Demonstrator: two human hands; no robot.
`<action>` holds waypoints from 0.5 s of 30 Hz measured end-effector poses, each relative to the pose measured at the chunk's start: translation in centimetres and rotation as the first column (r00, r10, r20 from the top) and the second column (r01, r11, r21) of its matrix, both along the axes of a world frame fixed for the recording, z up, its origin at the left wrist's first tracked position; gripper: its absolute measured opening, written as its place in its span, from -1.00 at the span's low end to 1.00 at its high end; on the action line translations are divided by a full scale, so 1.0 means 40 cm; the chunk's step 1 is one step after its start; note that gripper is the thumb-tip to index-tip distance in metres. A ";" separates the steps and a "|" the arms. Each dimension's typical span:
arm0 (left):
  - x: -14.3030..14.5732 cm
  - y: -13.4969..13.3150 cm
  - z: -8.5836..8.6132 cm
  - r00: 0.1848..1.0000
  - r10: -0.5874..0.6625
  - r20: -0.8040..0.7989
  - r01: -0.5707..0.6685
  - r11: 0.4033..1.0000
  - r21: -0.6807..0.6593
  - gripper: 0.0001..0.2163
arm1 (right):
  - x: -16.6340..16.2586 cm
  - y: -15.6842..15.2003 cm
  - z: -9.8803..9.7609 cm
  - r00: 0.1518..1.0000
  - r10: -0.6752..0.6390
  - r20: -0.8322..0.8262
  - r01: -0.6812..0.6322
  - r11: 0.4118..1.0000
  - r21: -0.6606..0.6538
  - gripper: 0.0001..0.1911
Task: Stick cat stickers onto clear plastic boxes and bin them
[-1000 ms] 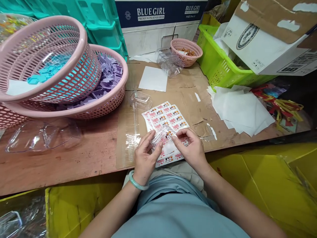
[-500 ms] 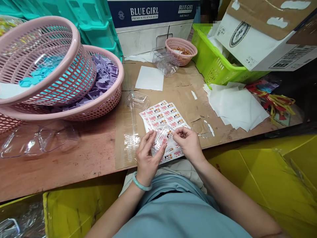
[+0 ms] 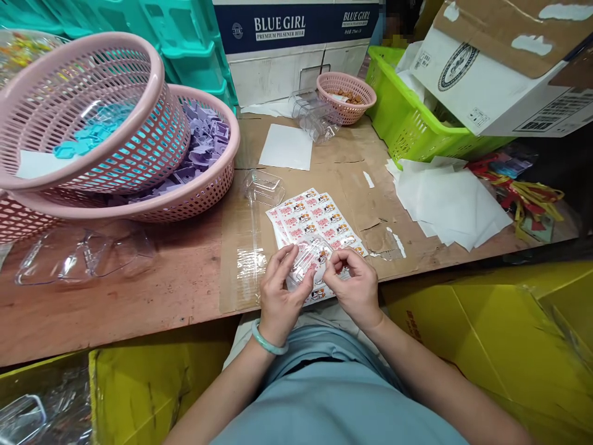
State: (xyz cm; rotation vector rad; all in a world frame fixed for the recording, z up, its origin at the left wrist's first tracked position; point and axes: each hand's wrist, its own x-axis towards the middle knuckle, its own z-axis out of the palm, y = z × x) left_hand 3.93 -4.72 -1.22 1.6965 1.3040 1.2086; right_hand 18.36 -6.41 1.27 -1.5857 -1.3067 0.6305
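My left hand (image 3: 280, 295) holds a small clear plastic case (image 3: 309, 260) above the front edge of the wooden table (image 3: 176, 284). My right hand (image 3: 353, 285) pinches the case's right end, fingers closed on it. Beneath both hands lies a sticker sheet (image 3: 315, 222) printed with red and white cartoon labels. A jade-green bangle (image 3: 267, 342) circles my left wrist. One more clear case (image 3: 264, 185) rests on the table just beyond the sheet.
Two stacked pink baskets (image 3: 139, 204) at left hold lilac and blue plastic parts. A small pink basket (image 3: 346, 96), clear cases, a beer carton (image 3: 296, 49), a green crate (image 3: 407, 117), white backing papers (image 3: 454, 204) and clear trays (image 3: 83, 256) surround the spot. Yellow bins (image 3: 500, 334) stand below.
Both hands have shifted slightly toward me with the clear case; the case has been turned between the fingers, and the right hand's fingers have closed in on its end.
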 end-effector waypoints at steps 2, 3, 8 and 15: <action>0.001 0.001 0.001 1.000 0.005 -0.009 -0.005 1.000 0.000 -0.59 | 0.008 0.001 -0.008 0.994 -0.018 -0.108 0.015 0.999 -0.029 -0.93; 0.002 0.001 0.001 1.000 0.007 -0.010 -0.007 1.000 0.004 -0.59 | 0.011 0.003 -0.011 0.987 -0.022 -0.158 0.014 0.999 -0.053 -0.91; 0.002 0.002 -0.010 1.000 0.005 -0.005 -0.005 0.999 0.050 -0.58 | 0.023 0.031 -0.007 0.992 -0.013 -0.124 -0.002 0.993 -0.121 -0.81; -0.001 0.015 -0.010 0.998 0.023 0.060 -0.018 0.996 -0.088 -0.60 | 0.002 0.001 0.024 0.948 0.048 0.313 -0.129 0.961 0.244 -0.91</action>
